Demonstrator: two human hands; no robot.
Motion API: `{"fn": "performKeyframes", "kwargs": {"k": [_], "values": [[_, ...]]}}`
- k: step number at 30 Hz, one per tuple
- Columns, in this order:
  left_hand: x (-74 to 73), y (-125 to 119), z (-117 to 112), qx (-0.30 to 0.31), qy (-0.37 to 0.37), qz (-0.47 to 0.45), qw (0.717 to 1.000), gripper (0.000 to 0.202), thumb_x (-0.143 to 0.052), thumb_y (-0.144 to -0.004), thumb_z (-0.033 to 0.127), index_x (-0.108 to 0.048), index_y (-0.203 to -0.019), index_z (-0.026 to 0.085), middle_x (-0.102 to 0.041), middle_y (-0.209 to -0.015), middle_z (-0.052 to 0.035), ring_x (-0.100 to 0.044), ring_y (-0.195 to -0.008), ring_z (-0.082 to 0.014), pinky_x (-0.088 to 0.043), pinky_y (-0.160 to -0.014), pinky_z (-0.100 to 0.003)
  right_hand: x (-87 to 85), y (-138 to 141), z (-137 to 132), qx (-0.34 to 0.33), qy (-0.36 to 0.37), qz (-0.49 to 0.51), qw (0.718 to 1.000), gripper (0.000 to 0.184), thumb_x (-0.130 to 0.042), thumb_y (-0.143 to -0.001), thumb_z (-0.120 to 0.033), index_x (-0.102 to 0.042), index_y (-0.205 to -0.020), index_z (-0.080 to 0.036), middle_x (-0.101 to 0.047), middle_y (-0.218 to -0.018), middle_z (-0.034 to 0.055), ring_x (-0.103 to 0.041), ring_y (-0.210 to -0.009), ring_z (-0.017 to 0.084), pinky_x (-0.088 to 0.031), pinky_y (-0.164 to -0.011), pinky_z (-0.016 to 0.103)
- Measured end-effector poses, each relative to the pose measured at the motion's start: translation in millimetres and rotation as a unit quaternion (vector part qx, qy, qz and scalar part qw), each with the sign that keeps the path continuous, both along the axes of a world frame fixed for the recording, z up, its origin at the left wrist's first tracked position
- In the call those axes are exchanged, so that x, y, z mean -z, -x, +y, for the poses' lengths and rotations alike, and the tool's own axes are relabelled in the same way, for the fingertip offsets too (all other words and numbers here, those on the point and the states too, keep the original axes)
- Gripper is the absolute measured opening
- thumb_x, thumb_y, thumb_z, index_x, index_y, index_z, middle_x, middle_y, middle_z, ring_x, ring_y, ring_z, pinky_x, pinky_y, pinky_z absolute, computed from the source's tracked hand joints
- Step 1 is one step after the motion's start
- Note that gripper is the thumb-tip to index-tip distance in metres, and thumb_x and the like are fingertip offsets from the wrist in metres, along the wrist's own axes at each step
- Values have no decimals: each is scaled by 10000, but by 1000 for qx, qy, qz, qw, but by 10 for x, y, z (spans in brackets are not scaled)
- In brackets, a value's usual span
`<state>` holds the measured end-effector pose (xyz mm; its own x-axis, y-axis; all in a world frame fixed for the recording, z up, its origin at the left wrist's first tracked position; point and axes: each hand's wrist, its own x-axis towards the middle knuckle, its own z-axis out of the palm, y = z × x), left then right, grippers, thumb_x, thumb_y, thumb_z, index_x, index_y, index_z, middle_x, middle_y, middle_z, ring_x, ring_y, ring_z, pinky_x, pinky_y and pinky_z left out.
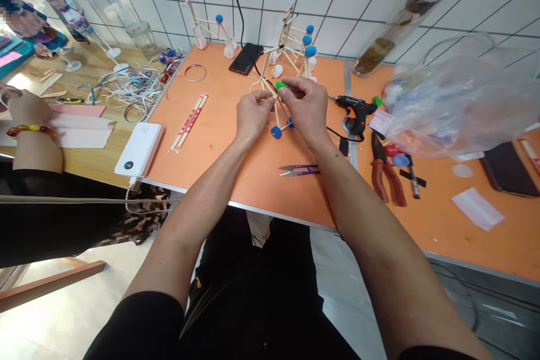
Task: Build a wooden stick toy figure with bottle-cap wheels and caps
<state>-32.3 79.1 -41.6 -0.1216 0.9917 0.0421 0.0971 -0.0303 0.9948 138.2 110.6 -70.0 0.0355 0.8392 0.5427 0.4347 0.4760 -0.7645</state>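
Over the middle of the orange table I hold a small frame of thin wooden sticks with blue caps (pixel 275 132) at its lower end. My left hand (pixel 254 114) is closed, thumb and forefinger pinching one of the frame's sticks. A green cap (pixel 280 85) sits at the fingertips of my right hand (pixel 310 108), whose thumb and fingers close around it and the sticks. My fingers hide part of the joint. Just behind stands another stick model (pixel 287 39) with blue caps and white wheels. Near my right forearm lie purple-handled thread snips (pixel 298 170).
Right of my hands are a black glue gun (pixel 353 111), red-handled pliers (pixel 386 171), a plastic bag (pixel 459 101) and a tall bottle (pixel 407 22). To the left lie wrapped chopsticks (pixel 189 122) and a white power bank (pixel 139 149). Another person's hand (pixel 27 107) works at far left.
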Motion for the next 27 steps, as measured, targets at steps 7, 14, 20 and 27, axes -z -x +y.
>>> {"fn": "performKeyframes", "kwargs": {"k": [7, 14, 20, 27], "values": [[-19, -5, -12, -4, 1, 0, 1000, 230, -850, -1181, 180, -867, -952, 203, -821, -799, 5, -590, -532, -102, -494, -567, -252, -65, 55, -125, 28, -32, -60, 997, 424, -856, -1188, -683, -934, -1367, -307, -889, -1235, 119, -859, -1204, 356, -741, -1154, 602], [-8, 0, 2, 1, 2, 11, 1000, 286, -883, -1191, 248, -835, -913, 205, -845, -839, -8, -600, -513, -88, -502, -569, -249, -113, 105, -212, 30, -37, -102, 994, 324, -832, -1217, -620, -942, -1346, -344, -873, -1215, 102, -848, -1240, 373, -725, -1156, 591], [-37, -23, -8, 1, 5, 4, 1000, 330, -874, -1182, 208, -790, -863, 197, -828, -822, -9, -599, -515, -85, -500, -568, -242, -139, 119, -241, 52, -53, -122, 990, 368, -788, -1231, -676, -942, -1274, -345, -876, -1154, 107, -847, -1181, 373, -736, -1114, 580], [-64, -21, -18, 4, 16, -1, 1000, 312, -824, -1175, 170, -803, -865, 201, -831, -815, -2, -617, -528, -96, -506, -567, -241, -172, 176, -303, 61, -56, -129, 988, 398, -777, -1226, -726, -930, -1307, -367, -869, -1143, 104, -848, -1213, 382, -740, -1112, 582]]}}
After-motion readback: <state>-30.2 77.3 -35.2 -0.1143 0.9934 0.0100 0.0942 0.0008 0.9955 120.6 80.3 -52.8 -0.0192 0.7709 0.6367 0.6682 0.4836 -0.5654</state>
